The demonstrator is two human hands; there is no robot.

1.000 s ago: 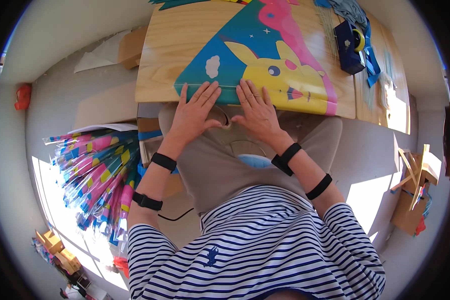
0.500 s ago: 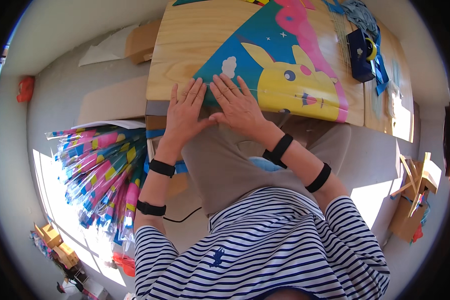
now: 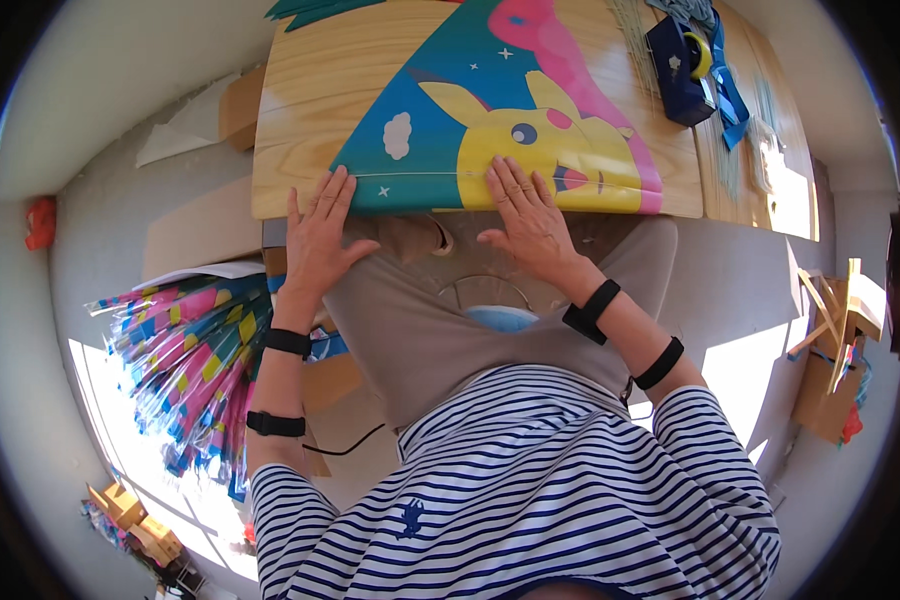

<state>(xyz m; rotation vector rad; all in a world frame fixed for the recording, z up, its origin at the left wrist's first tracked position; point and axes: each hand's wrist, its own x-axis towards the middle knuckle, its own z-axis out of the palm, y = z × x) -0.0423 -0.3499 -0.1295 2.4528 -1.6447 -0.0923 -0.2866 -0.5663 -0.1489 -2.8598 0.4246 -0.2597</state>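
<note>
A triangular printed sheet [image 3: 425, 130], which looks like a kite sail, lies over the near edge of the wooden table. It is teal and blue with a pink border and a yellow cartoon animal. A thin pale line, perhaps a rod or a fold, runs along its near side. My left hand [image 3: 320, 232] rests its outstretched fingertips on the sheet's left corner, thumb apart. Farther right, my right hand [image 3: 532, 222] lies flat with spread fingers over the yellow part of that near side. Neither hand grasps anything.
A dark blue tape dispenser [image 3: 680, 75] with a yellow roll stands at the right of the wooden table [image 3: 305, 110], near blue strips [image 3: 730, 105] and thin sticks [image 3: 632, 40]. Several plastic-wrapped colourful bundles [image 3: 195, 350] lie at my left. A cardboard box [image 3: 825, 395] with wood strips sits far right.
My hands, close together before, have moved apart along the near side, the left to the left corner and the right rightward. My view has shifted, and the sheet's near side now appears level.
</note>
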